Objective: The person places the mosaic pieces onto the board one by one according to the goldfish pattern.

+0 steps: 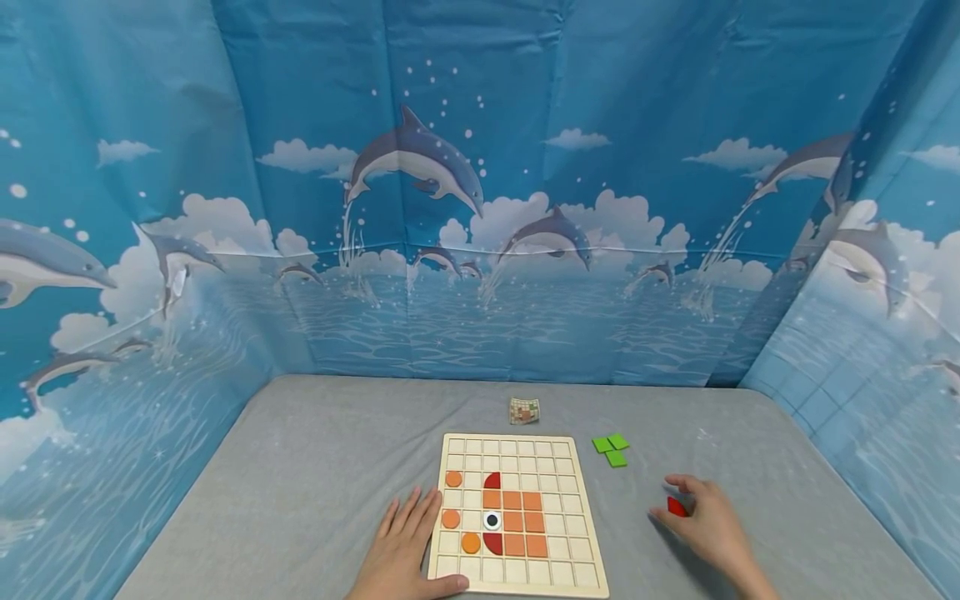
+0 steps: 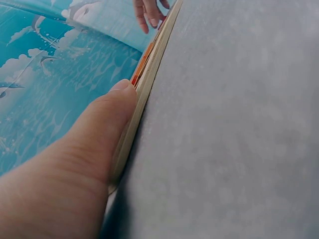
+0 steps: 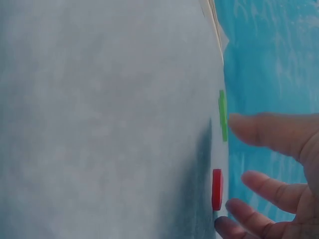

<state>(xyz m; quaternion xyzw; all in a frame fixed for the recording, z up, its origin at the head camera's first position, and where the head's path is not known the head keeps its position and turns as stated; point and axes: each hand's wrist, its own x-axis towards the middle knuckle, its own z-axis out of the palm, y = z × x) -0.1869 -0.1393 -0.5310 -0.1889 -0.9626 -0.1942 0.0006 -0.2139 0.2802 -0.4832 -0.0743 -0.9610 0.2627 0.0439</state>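
Note:
A pale wooden grid board [image 1: 558, 575] lies on the table, with several orange squares [image 1: 513, 522], two dark red curved pieces [image 1: 492, 481] and three orange discs [image 1: 471, 543] in its cells. Beside these is a white round piece with a black centre [image 1: 492, 521]. My left hand [image 1: 401, 546] rests along the board's left edge, fingers straight, thumb at the near edge. To the right of the board, my right hand [image 1: 708, 521] is over a red piece [image 1: 677, 507], thumb and fingers spread around it. The right wrist view shows this red piece [image 3: 217, 189] on the table, thumb apart from it.
Three green square tiles [image 1: 611, 450] lie right of the board, beyond the right hand. A small picture card [image 1: 524, 411] sits behind the board. The grey cloth-covered table [image 1: 322, 467] is bordered by a blue dolphin-print curtain [image 1: 465, 325] at the back and sides.

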